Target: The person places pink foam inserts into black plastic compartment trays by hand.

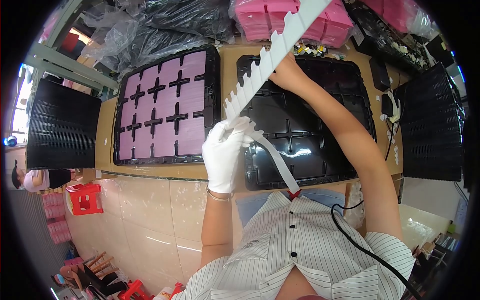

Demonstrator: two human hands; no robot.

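Observation:
My left hand, in a white glove, is closed on a long white strip with notches like saw teeth along one edge. The strip rises from the glove to the upper right. Its tail hangs below the glove over a glossy black plastic tray with cross-shaped ridges. My bare right hand reaches to the far part of that tray. The strip covers its fingers, so what they do is hidden. To the left lies a second black tray, whose compartments hold pink sheets.
Stacks of black trays stand at the left and right. Dark plastic bags and wrapped pink bundles line the table's back. A black cable crosses my shirt. Red stools and other people are off to the left.

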